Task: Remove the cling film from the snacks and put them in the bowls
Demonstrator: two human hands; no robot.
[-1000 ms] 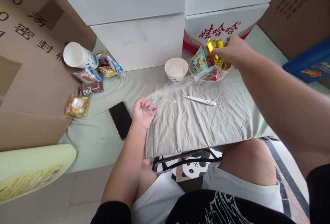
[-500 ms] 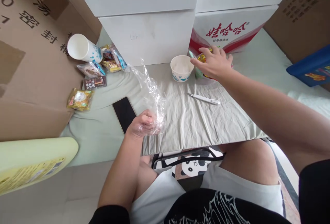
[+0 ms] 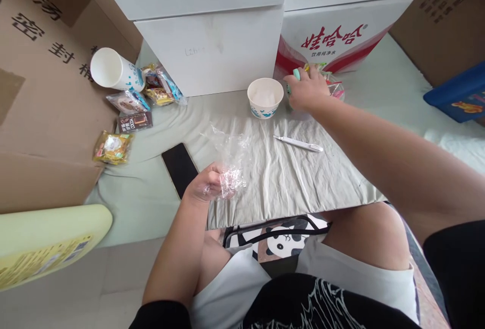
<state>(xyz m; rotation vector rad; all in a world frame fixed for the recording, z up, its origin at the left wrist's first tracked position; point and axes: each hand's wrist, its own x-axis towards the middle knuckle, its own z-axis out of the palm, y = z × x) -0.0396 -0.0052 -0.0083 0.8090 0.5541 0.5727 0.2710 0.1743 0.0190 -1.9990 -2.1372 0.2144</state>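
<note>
My left hand (image 3: 212, 182) is closed around the lower end of a crumpled clear plastic bag (image 3: 233, 154), whose loose part spreads over the cloth. Farther off, my right hand (image 3: 308, 89) reaches into a see-through container (image 3: 337, 91) of brightly coloured wrapped pieces, its fingers curled down. A small mint-green thing (image 3: 296, 74) shows at its fingers; what it is I cannot make out. Just left of that hand stands a white paper bowl (image 3: 265, 99) with blue print and something whitish inside. A white utility knife (image 3: 298, 143) lies in front of the bowl.
A black phone (image 3: 179, 169) lies beside my left hand. At the left are a tipped paper cup (image 3: 115, 70) and several wrapped snacks (image 3: 113, 147). White boxes (image 3: 212, 56) wall off the back; a cardboard box (image 3: 56, 116) stands left. The table's front edge is above my knees.
My right hand has gone from spread above the container to curled into it, and the mint-green thing has shifted right. The plastic bag has sagged lower around my left hand.
</note>
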